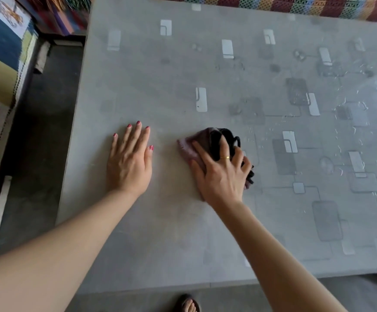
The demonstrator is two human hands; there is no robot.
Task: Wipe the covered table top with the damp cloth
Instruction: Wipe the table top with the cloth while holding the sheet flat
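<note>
Damp cloth [202, 143]: dark maroon and black, bunched into a soft wad under the right hand [222, 174], which presses down on it w/ fingers spread and curled over the folds, gripping it against the table top [160, 233]. Part of the wad sticks out ahead of the fingertips and to the thumb side; a bit of dark fringe shows past the little-finger side. Left hand [130, 163] lies flat on the cover, palm down, fingers straight, holding nothing, well apart from the cloth on the thumb side of the right hand.

Handling, as a judgement: cloth looks light, limp, no stiffness at all, so it'll fold & roll under the palm unless pinned from above. Best hold is what's there now, i.e. palm on the middle of the wad, fingers over the front edge. The cover looks like glossy plastic, prob. slick when wet; water streaks and glare show beyond the right hand's little-finger side. Cloth should slide easily; the flat left hand likely steadies the cover vs. shifting.
</note>
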